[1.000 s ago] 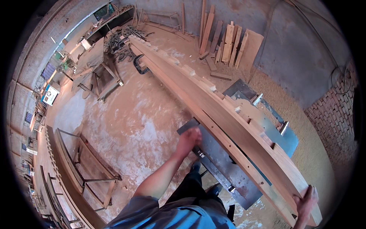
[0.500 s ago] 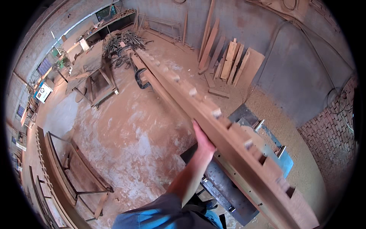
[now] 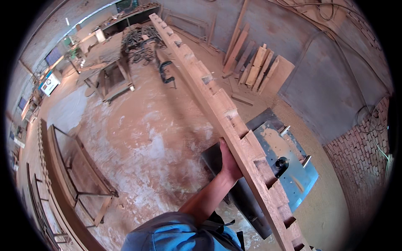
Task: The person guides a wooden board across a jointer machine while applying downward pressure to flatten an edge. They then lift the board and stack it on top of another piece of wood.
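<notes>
A long wooden beam (image 3: 215, 106) with a row of square notches along one edge runs diagonally from the far end of the room to the lower right. My left hand (image 3: 231, 162) grips its near part from the left, thumb along the side and fingers hidden behind the wood. Under and to the right of the beam stands a machine with a blue-grey metal table (image 3: 299, 178). A dark round spindle (image 3: 281, 163) rises from that table, with sawdust around it. My right hand is not in view.
A black C-shaped clamp (image 3: 162, 72) hangs left of the beam, near a heap of dark metal pieces (image 3: 136, 44). Boards (image 3: 256, 67) lean on the far wall. A worktable (image 3: 98, 62) stands at the far left, a rack with long wood (image 3: 79, 167) nearer left.
The beam has turned, so its notches show more plainly, and its far end has risen away from the clamp. More of the machine table and its spindle now shows. My left hand keeps its grip.
</notes>
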Demonstrator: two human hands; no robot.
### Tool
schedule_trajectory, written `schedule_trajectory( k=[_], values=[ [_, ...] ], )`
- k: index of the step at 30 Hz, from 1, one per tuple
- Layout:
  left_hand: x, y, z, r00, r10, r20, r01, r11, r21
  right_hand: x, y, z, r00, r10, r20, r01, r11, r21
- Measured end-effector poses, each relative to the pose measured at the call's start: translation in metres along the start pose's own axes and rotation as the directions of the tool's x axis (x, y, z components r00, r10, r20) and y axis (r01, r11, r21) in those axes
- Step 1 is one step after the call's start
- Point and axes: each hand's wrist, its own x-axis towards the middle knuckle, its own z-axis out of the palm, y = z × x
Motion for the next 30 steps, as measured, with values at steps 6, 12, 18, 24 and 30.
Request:
schedule_trajectory(
  k=[6, 12, 18, 24, 30],
  values=[
    [-0.103, -0.026, 0.044, 0.969, 0.156, -0.193, -0.111, 0.968, 0.225, -0.050, 0.004, 0.054, 0.994, -0.107, -0.006, 0.107, 0.981, 0.162],
    [-0.220, -0.038, 0.084, 0.925, 0.297, -0.239, -0.226, 0.932, 0.283, -0.089, -0.009, 0.093, 0.968, -0.250, -0.025, 0.245, 0.916, 0.317],
    [-0.324, -0.020, 0.104, 0.914, 0.355, -0.197, -0.316, 0.927, 0.203, -0.127, -0.046, 0.110, 0.916, -0.401, -0.026, 0.374, 0.825, 0.423],
    [-0.430, 0.008, 0.116, 0.849, 0.412, -0.331, -0.390, 0.911, 0.134, -0.178, -0.092, 0.111, 0.847, -0.532, -0.018, 0.474, 0.738, 0.482],
    [-0.549, 0.048, 0.131, 0.735, 0.498, -0.460, -0.468, 0.864, 0.186, -0.239, -0.136, 0.099, 0.772, -0.635, 0.014, 0.528, 0.655, 0.541]
  ],
)
